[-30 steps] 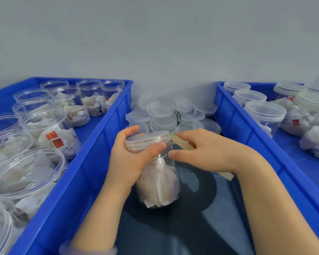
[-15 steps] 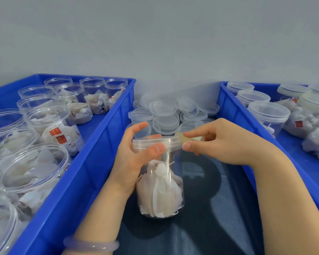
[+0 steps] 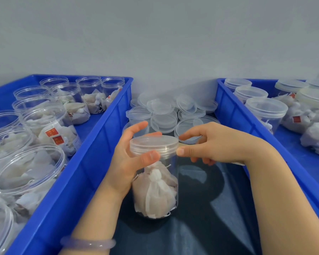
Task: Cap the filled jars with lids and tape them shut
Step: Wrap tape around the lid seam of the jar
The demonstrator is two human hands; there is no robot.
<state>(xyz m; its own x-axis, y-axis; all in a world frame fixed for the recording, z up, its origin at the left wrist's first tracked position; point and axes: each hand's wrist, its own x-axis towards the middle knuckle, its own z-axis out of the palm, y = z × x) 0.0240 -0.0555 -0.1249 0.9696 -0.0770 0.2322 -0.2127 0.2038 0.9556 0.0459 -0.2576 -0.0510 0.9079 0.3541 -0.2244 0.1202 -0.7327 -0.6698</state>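
Between blue bins, my left hand grips the jar; my right hand pinches tape at its lid. Loose lids crowd behind.

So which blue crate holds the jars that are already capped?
The right crate: its jars wear lids, while those in the left crate stand open.
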